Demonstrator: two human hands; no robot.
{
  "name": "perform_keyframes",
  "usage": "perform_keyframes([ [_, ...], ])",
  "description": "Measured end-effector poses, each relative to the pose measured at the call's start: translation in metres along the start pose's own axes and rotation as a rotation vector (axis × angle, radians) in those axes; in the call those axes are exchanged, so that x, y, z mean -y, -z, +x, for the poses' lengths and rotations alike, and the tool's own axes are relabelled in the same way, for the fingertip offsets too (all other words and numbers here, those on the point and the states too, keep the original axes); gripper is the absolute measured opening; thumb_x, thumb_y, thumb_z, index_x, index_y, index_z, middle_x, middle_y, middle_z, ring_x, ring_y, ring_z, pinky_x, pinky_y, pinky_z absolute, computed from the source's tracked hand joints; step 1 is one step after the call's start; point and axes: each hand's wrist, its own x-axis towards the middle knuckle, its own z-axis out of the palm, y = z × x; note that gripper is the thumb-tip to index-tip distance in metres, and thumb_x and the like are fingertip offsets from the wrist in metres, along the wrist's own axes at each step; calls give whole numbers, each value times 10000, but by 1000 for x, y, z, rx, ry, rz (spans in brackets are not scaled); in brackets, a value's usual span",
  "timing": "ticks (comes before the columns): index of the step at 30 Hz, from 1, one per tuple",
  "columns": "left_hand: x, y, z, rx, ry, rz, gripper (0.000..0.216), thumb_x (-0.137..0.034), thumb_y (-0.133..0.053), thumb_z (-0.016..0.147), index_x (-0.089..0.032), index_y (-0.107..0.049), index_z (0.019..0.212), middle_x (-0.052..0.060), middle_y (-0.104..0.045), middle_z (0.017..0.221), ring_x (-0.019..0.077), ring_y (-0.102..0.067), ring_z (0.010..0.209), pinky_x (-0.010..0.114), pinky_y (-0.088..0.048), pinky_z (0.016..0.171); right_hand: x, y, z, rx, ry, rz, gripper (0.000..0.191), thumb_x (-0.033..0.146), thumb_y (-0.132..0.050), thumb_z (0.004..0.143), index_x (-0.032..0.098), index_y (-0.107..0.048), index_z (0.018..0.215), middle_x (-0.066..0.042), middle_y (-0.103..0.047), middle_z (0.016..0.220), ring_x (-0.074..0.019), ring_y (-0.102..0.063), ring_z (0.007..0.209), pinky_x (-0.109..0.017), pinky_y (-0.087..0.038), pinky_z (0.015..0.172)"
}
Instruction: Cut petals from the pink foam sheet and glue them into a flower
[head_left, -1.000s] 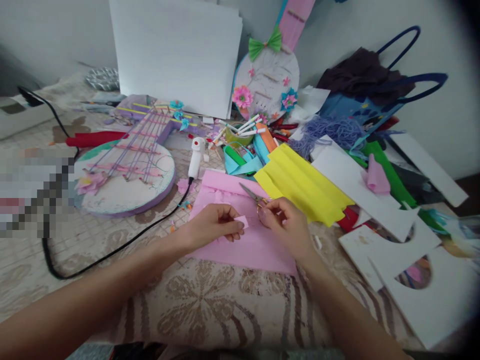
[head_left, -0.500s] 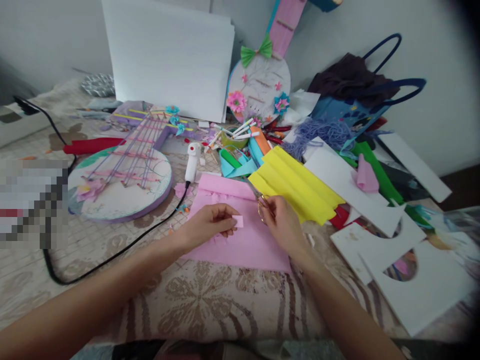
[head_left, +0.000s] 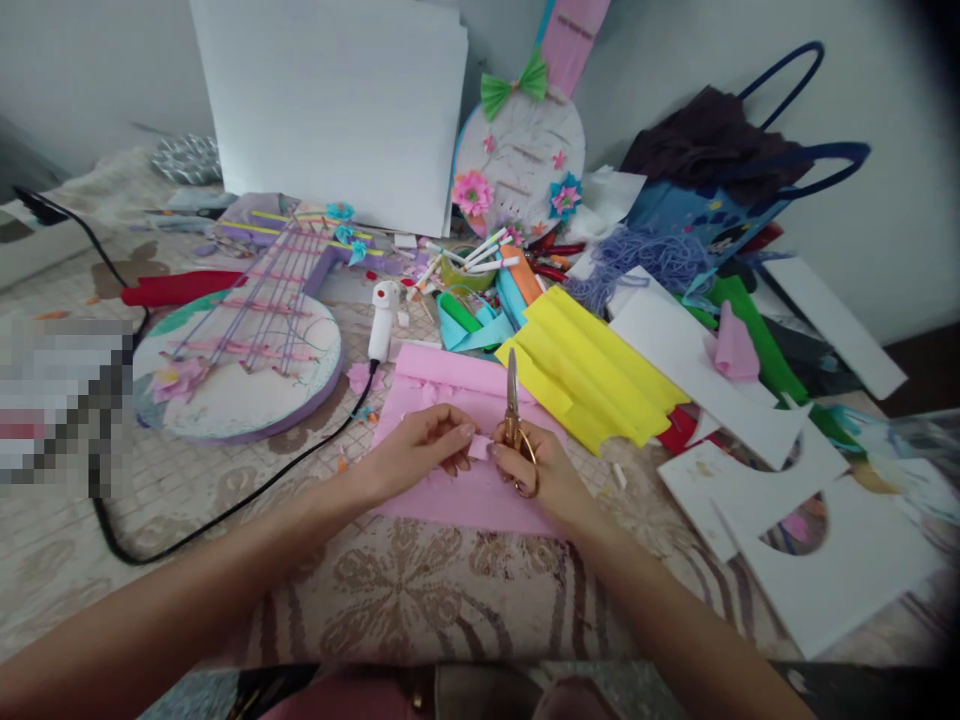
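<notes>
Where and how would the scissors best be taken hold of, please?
I would grip the scissors by their gold loops, coming from the near side: the right hand holds them with the loops toward the person and the blades pointing away, so the points would likely stay clear.

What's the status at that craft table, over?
Left hand pinching pale pink piece. Right hand holding gold-handled scissors, blades pointing away. Pink sheet beneath; white corded tool beyond, apart from both hands.
</notes>
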Motion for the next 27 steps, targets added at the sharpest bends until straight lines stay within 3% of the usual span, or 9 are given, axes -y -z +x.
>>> perform_keyframes([
  [4,-2,-5,-2,-16,43,5,227,-357,-554,787,-135,-512,772,17,-600,680,104,-547,603,239,-441,579,0,-2,-1,-9,13,17,172,301,-572,776,179,-484,694,66,-438,521,-70,-346,446,-195,-260,424],
  [8,-3,-6,-3,-46,51,-28,200,-300,-598,756,-134,-500,702,-5,-586,618,80,-510,530,223,-416,540,1,-5,-3,14,42,28,244,399,-521,822,182,-479,717,57,-431,523,-78,-346,437,-208,-266,425],
  [15,-12,1,-2,-128,70,-193,201,-289,-622,745,-134,-503,702,-4,-608,609,83,-536,543,219,-421,555,6,-4,-11,15,250,-157,362,518,-350,875,182,-467,803,4,-444,676,-133,-410,616,-255,-336,548],
  [22,-19,2,-1,-222,38,-284,198,-274,-613,758,-134,-491,688,37,-650,723,118,-601,673,279,-473,697,6,-9,-13,61,131,-346,382,516,-386,857,182,-455,684,26,-409,563,-123,-382,528,-247,-303,499],
  [27,-18,3,0,-268,15,-350,211,-265,-633,740,-138,-479,672,29,-647,699,121,-610,664,286,-480,709,-1,-11,-14,81,66,-368,357,491,-412,845,190,-434,653,29,-398,550,-119,-385,506,-234,-291,468],
])
